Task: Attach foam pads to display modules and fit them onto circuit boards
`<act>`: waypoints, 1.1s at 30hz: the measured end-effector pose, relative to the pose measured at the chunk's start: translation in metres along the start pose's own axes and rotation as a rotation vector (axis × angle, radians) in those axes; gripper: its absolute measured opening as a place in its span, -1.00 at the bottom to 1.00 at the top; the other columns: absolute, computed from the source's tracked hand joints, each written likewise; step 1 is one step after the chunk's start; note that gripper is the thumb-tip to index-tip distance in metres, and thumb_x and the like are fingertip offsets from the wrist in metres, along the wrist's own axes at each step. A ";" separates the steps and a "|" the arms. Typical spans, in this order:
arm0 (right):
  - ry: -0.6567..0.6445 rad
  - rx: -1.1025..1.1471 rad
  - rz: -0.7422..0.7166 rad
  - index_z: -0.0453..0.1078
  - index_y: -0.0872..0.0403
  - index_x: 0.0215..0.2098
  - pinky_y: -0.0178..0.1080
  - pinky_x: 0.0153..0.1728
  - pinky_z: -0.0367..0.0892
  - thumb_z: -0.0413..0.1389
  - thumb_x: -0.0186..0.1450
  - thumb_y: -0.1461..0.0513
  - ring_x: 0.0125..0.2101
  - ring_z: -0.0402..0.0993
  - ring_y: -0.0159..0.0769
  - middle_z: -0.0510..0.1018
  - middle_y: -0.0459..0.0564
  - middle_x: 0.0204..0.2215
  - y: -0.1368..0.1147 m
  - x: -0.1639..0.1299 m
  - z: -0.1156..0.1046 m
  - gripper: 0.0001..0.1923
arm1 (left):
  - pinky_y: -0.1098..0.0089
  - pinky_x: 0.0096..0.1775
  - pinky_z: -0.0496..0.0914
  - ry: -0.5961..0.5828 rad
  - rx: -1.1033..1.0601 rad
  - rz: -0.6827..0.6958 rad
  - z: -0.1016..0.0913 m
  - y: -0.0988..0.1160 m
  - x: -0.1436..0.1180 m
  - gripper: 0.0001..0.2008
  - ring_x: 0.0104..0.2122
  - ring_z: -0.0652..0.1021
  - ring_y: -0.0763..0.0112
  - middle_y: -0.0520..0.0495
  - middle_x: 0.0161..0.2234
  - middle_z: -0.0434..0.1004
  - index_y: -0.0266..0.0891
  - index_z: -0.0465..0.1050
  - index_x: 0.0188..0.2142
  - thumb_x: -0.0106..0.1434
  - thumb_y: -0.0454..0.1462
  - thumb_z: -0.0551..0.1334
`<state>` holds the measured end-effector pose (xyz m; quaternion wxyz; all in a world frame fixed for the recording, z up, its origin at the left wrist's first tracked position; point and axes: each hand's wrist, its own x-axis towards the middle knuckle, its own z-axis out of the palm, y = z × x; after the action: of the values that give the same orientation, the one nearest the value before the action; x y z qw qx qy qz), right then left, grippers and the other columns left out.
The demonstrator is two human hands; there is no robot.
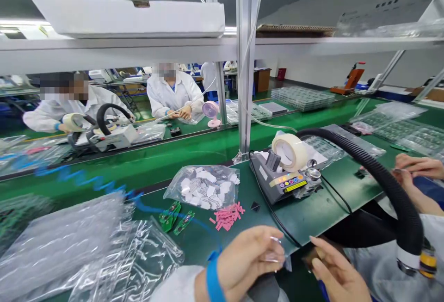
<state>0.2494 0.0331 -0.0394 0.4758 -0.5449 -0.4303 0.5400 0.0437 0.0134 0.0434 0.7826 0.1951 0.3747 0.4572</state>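
So in the head view the person's left hand [248,258], blue band [215,280] on the wrist, had its fingertips pinched on a clear piece [276,252] at the bench edge. The right hand [338,267] was just beside it, thumb and forefinger clamped on a small dark piece [313,258], too blurry to say what exactly. The two hands weren't touching. Past the left hand on the bench [335,195] there was a pile of pink bits [228,217], a couple of green boards [169,217] and a bag [204,186] of white pieces. A grey machine [268,184] stood further right with a tape roll [288,151] on top, and plastic sleeves [69,232] covered the left side. A co-worker's hands [421,165] were busy at far right, and two people [176,91] in white sat across
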 end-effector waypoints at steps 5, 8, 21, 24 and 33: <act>-0.330 -0.177 -0.323 0.45 0.04 -0.46 -0.38 -0.53 0.38 0.23 0.04 0.18 -0.59 0.39 -0.38 0.49 -0.09 -0.56 -0.055 -0.011 0.085 -0.89 | 0.32 -0.11 0.31 0.043 -0.202 0.133 -0.049 0.002 -0.050 -0.70 -0.30 0.50 0.40 -0.10 -0.37 0.53 -0.29 0.54 -0.31 0.02 -0.12 0.33; -0.452 -0.228 -0.374 0.45 0.01 -0.39 -0.37 -0.46 0.36 0.18 0.12 0.21 -0.53 0.37 -0.40 0.47 -0.11 -0.50 -0.059 -0.014 0.107 -0.93 | 0.26 -0.02 0.28 -0.011 -0.266 0.211 -0.060 0.002 -0.064 -0.71 -0.10 0.47 0.25 -0.16 -0.13 0.53 -0.25 0.55 -0.37 0.00 -0.08 0.33; -0.590 -0.290 -0.671 0.42 -0.03 -0.25 -0.24 -0.34 0.35 0.09 0.26 0.19 -0.31 0.39 -0.29 0.49 -0.05 -0.38 -0.067 -0.029 0.152 -0.89 | 0.21 0.06 0.24 -0.116 -0.235 0.215 -0.076 0.021 -0.082 -0.67 -0.13 0.48 0.24 -0.14 -0.25 0.53 -0.25 0.58 -0.39 -0.06 -0.05 0.36; -0.360 -0.402 -0.848 0.39 -0.02 -0.30 -0.21 -0.33 0.34 0.13 0.22 0.20 -0.31 0.38 -0.26 0.46 -0.02 -0.34 -0.070 -0.033 0.152 -0.93 | 0.19 0.09 0.20 -0.137 -0.245 0.228 -0.073 0.023 -0.082 -0.67 -0.06 0.45 0.18 -0.17 -0.16 0.51 -0.25 0.59 -0.41 -0.07 -0.04 0.36; -0.340 -0.508 -0.898 0.27 0.00 -0.45 -0.11 -0.24 0.21 0.04 0.28 0.25 -0.47 0.33 -0.32 0.40 -0.13 -0.54 -0.073 -0.036 0.146 -0.87 | 0.22 0.07 0.23 -0.177 -0.235 0.188 -0.069 0.021 -0.079 -0.65 -0.10 0.41 0.25 -0.15 -0.11 0.37 -0.28 0.59 -0.43 -0.17 -0.07 0.42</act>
<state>0.1055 0.0184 0.0445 0.4368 -0.3103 -0.8085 0.2432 -0.0453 -0.0465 0.0450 0.7838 0.1760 0.2283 0.5500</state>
